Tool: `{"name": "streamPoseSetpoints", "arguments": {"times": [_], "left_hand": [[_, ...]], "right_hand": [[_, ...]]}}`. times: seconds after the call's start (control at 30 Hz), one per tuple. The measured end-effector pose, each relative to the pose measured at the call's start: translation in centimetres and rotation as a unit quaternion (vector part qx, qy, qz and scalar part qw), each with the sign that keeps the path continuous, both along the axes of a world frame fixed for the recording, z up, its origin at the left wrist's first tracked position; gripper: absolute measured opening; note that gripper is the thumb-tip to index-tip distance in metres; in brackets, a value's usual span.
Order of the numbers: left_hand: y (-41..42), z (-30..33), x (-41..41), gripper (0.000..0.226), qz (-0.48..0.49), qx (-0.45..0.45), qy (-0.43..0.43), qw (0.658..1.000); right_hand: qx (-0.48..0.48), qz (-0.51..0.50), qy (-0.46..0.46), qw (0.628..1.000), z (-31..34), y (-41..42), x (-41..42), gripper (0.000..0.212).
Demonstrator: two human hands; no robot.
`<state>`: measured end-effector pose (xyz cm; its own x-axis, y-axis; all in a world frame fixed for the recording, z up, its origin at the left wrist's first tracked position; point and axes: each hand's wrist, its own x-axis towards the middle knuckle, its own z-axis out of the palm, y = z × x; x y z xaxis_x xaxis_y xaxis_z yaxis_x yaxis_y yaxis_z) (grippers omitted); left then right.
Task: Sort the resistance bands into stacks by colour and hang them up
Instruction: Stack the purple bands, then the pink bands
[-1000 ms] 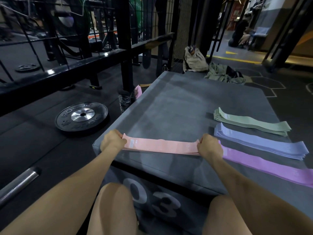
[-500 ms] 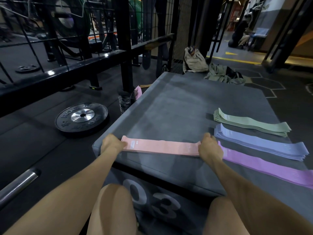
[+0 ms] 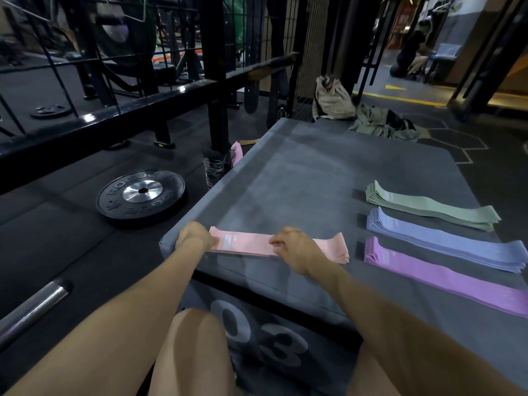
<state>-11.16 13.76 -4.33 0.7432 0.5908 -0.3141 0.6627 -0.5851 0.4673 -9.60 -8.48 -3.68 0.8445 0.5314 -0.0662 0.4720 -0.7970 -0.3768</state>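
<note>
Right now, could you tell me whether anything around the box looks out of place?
Yes: something pink, possibly a stray band, lies on the floor beside the grey box, apart from the pink stack and the green, blue and purple stacks.

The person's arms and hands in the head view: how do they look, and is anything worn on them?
Both forearms are bare up to the frame edge, with no sleeves in view. The left hand and right hand show no gloves, and no watch, bracelet or ring can be seen. The right hand is slightly motion-blurred, so small details cannot be told.
</note>
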Motion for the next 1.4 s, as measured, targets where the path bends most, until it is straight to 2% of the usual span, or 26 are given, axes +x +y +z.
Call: {"name": "streamPoseSetpoints", "arguments": {"times": [0.07,0.33,0.4,0.5,0.6,0.73,0.83,0.97,1.07,1.17,1.27,1.4], "left_hand": [[-0.1,0.1,0.1,0.044,-0.017,0.007,0.007,1.000],[-0.5,0.3,0.2,0.033,-0.050,0.007,-0.007,0.999],[0.1,0.0,0.4,0.032,-0.037,-0.053,-0.014,0.998],[0.7,0.1,0.5,0.026,0.012,-0.197,-0.036,0.980],[1.3,1.7,0.9,0.019,0.047,-0.258,-0.076,0.962],[2.6,5.7,0.9,0.014,0.039,-0.215,-0.105,0.970],[3.9,8.0,1.1,0.021,0.032,-0.158,-0.116,0.980],[1.9,9.5,1.6,0.022,-0.010,-0.088,-0.099,0.991],[-2.6,9.2,1.9,0.024,-0.076,-0.099,-0.100,0.987],[-7.1,8.1,2.2,0.020,-0.120,-0.114,-0.105,0.980],[-10.7,6.8,2.5,0.025,-0.132,-0.082,-0.100,0.983],[-14.2,4.6,2.3,0.024,-0.145,-0.027,-0.090,0.985]], "right_hand": [[-0.022,0.008,0.001,1.000,-0.6,-0.6,0.1,0.028],[-0.004,-0.011,-0.003,1.000,-0.7,-1.3,0.4,0.028],[0.002,-0.015,0.003,1.000,-0.9,-1.4,0.5,0.030],[0.004,-0.014,0.009,1.000,-0.9,-1.4,0.6,0.030],[0.002,-0.005,0.019,1.000,-0.5,-1.1,0.8,0.031],[0.009,0.011,0.041,0.999,0.1,0.4,1.0,0.031],[0.022,0.013,0.056,0.998,0.4,1.8,1.1,0.031],[0.122,-0.034,0.075,0.989,1.4,2.3,1.2,0.027],[0.183,-0.063,0.062,0.979,2.4,1.1,1.4,0.023],[0.195,-0.106,0.050,0.974,3.1,-1.4,1.7,0.022],[0.199,-0.157,0.067,0.965,2.6,-4.3,2.1,0.022],[0.203,-0.177,0.107,0.957,1.4,-6.3,1.9,0.021]]}}
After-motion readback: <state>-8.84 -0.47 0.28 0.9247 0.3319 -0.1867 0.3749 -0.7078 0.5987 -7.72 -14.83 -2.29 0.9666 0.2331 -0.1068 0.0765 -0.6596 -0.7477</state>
